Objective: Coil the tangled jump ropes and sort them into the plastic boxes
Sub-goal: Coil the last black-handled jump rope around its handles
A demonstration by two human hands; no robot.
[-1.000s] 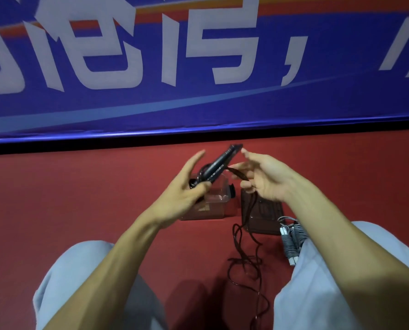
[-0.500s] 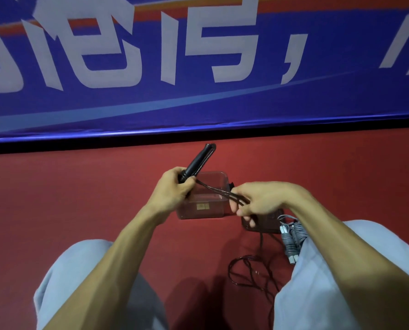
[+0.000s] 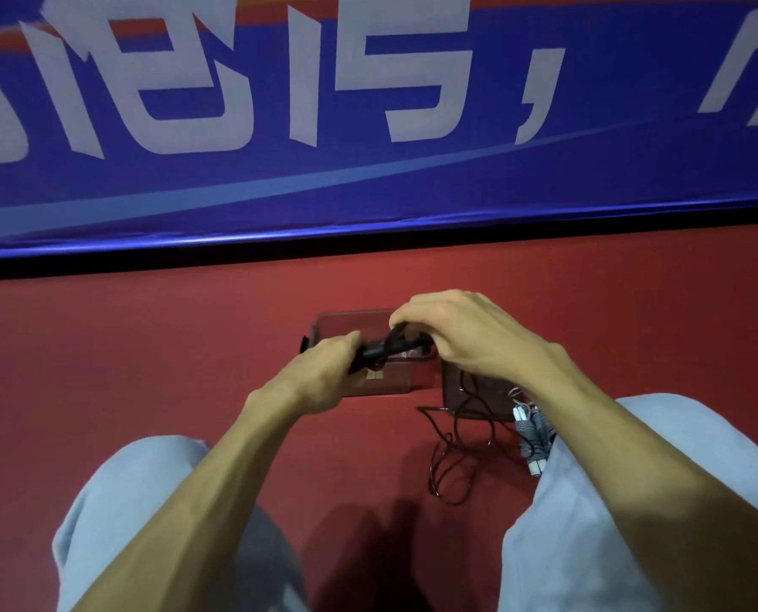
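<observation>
A person's left hand (image 3: 324, 375) clenches around the black jump rope (image 3: 375, 352) handles, above a clear plastic box (image 3: 395, 384) on the red floor (image 3: 125, 368). The right hand (image 3: 470, 337) curls its fingers around the cord just beside the handles. Loose cord trails to the near right, past a second box (image 3: 483, 397) and a grey rope (image 3: 532, 441).

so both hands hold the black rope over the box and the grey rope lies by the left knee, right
No: the head view shows the grey rope by the right knee, not the left. Left hand and right hand do hold the black rope over the box.
</observation>
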